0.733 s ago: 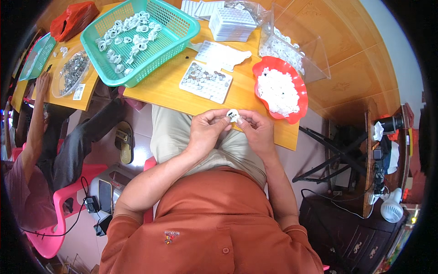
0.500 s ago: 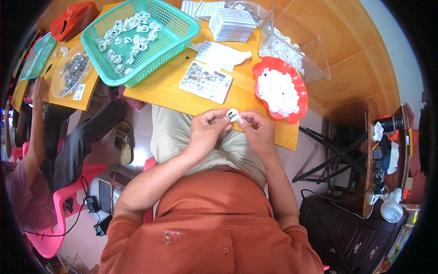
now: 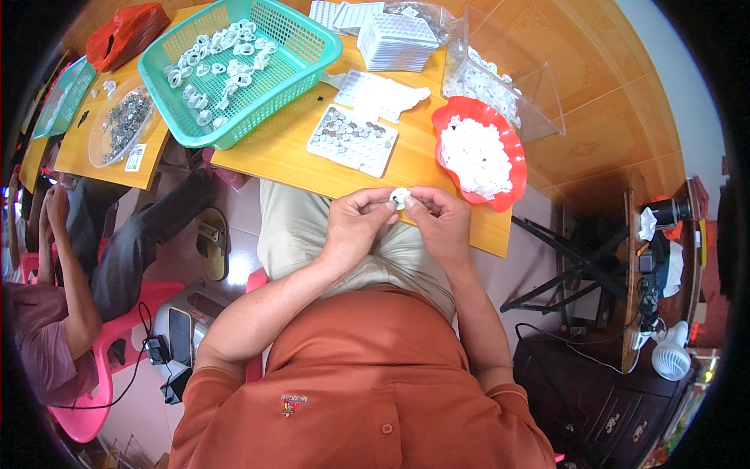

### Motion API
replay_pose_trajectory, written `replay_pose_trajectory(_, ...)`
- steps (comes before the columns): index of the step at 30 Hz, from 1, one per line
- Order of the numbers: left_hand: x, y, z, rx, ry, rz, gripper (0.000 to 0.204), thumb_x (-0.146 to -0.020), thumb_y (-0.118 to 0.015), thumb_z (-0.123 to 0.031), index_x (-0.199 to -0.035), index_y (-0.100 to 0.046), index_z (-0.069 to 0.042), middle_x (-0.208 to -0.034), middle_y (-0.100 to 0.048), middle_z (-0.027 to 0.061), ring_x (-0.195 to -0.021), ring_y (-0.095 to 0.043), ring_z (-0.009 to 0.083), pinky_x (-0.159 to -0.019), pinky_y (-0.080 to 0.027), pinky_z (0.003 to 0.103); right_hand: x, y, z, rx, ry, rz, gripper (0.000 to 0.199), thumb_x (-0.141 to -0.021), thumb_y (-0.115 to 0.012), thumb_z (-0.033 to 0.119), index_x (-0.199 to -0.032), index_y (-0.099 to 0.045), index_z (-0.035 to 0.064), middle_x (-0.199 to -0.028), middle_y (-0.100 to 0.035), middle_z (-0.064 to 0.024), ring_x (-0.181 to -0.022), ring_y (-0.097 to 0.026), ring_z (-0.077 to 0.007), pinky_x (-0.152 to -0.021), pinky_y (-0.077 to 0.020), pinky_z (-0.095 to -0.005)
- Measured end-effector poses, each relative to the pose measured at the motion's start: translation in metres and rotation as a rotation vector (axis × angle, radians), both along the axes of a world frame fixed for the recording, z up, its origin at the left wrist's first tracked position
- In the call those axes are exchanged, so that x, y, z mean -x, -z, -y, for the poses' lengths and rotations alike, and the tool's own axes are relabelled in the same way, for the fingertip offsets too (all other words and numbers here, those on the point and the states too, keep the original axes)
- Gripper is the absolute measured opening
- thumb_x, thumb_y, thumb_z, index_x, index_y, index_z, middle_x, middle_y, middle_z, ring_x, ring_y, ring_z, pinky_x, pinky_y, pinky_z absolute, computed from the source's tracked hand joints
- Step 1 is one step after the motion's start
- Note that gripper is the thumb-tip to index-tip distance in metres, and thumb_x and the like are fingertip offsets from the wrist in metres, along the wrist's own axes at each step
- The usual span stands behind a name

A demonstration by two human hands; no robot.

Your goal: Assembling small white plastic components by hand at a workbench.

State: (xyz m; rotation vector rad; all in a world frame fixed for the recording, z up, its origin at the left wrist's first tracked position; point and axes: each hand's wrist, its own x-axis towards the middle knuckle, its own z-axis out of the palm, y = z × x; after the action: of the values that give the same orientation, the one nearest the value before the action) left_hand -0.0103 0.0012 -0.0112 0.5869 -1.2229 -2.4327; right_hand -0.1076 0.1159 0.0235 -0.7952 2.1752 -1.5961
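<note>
A small round white plastic part [image 3: 400, 195] with a dark spot is pinched between my two hands, just off the table's near edge. My left hand [image 3: 353, 223] grips it from the left with thumb and fingers. From the other side, my right hand [image 3: 444, 225] holds it by the fingertips, which hide part of it. Just beyond lies a white moulded tray [image 3: 367, 166] with many small silvery discs [image 3: 344, 131] on it. To the right, a red wavy-rimmed bowl [image 3: 516, 160] is heaped with tiny white pieces [image 3: 475, 156].
A green plastic basket [image 3: 269, 117] holds white ring-like parts. Stacked white trays [image 3: 398, 43] and a clear bin [image 3: 539, 102] of white parts stand at the back. At left, a seated person [image 3: 58, 313] is beside a clear tub [image 3: 109, 144] of metal bits.
The white part has turned slightly between my fingers, and less of its dark marking shows. The person at left has drawn a hand back from the table and brought both hands together.
</note>
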Motion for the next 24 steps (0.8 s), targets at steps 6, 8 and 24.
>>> replay_pose_trajectory(6,-0.0001,-0.0002,-0.0009,0.010,-0.006,-0.006,0.023,-0.088,-0.061,0.000,-0.110,-0.063,0.004,-0.085,-0.068,0.0042,-0.071,-0.059,0.0055,-0.063,-0.048,0.017,0.0014,0.0021,-0.0021,0.011,-0.003,0.045,0.013,-0.084,-0.065,0.005,-0.093,-0.067,-0.0038,-0.081,-0.069,-0.0071,-0.071,-0.063,-0.0090,-0.066,-0.0508,-0.0245)
replay_pose_trajectory(8,-0.0006,-0.0009,-0.0012,0.015,-0.012,-0.006,0.023,-0.088,-0.061,0.000,-0.110,-0.063,0.004,-0.085,-0.068,0.0047,-0.071,-0.060,0.0059,-0.063,-0.048,0.017,0.0020,0.0033,-0.0033,-0.011,-0.011,0.033,0.012,-0.084,-0.065,0.005,-0.091,-0.067,-0.0038,-0.079,-0.069,-0.0072,-0.070,-0.063,-0.0093,-0.065,-0.0508,-0.0247)
replay_pose_trajectory(24,-0.0001,0.0024,-0.0019,0.016,0.005,-0.019,0.023,-0.086,-0.063,0.002,-0.109,-0.064,0.004,-0.088,-0.069,0.0073,-0.074,-0.063,0.0089,-0.070,-0.052,0.021,0.0055,0.0058,-0.0052,0.015,-0.037,0.144,0.012,-0.084,-0.064,0.004,-0.091,-0.067,-0.0050,-0.077,-0.066,-0.0036,-0.065,-0.058,-0.0051,-0.059,-0.0476,-0.0211)
